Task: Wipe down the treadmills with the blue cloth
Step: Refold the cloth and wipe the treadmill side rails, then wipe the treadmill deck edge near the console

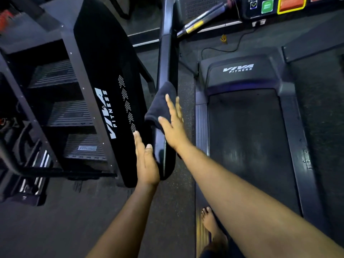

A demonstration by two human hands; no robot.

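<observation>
Two machines in view: stair climber (104,94) left, treadmill (247,127) right. Treadmill handrail (165,71) between them. Cloth (160,107) on handrail, pressed by right hand (172,125), fingers straight. Left hand (146,161) flat against rail end, holding nothing.

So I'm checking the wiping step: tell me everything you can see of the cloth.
The cloth looks dark, almost black in this dim light, soft and thick like towelling. It is folded and draped against the treadmill's slanted upright post. The right hand presses it flat with straight fingers. The left hand is apart from it, lower down.
</observation>
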